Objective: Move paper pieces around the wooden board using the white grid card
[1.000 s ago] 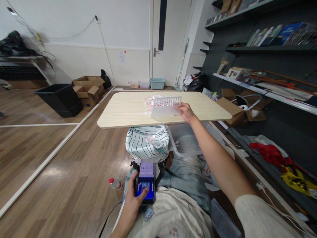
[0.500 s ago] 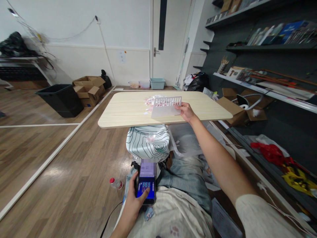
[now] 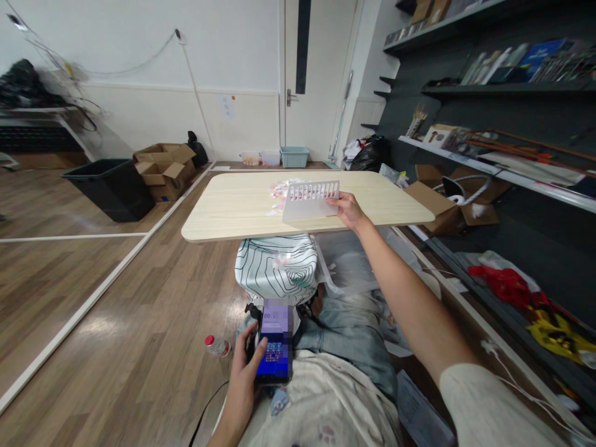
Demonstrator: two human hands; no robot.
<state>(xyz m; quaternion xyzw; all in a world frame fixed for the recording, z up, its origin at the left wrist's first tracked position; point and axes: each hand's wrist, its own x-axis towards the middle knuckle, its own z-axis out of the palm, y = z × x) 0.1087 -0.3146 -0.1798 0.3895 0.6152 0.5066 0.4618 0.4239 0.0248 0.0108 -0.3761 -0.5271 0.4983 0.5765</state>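
Note:
My right hand (image 3: 349, 210) pinches the right edge of a thin white plastic panel (image 3: 305, 211) with a row of slots along its top. The panel is tilted up over the near part of a pale wooden table (image 3: 223, 214). Behind it and to its left lies a small heap of white and pink pieces (image 3: 278, 190), too small to make out. Low in the view, my left hand (image 3: 246, 363) is closed around the left side of a smartphone (image 3: 274, 369) on my lap. Its thumb rests at the left edge of the lit screen, which is partly blurred out.
A patterned light-blue padded thing (image 3: 274, 267) stands between me and the table, beside a clear plastic bin (image 3: 347, 273). On the floor at left are a red-capped bottle (image 3: 217, 346), a black bin (image 3: 109, 189) and cardboard boxes (image 3: 165, 171). Dark shelves (image 3: 503, 90) line the right.
My left thumb has moved left and up across the phone, from the middle of the screen to its edge. My right hand and the panel keep nearly the same pose; the view shifts slightly.

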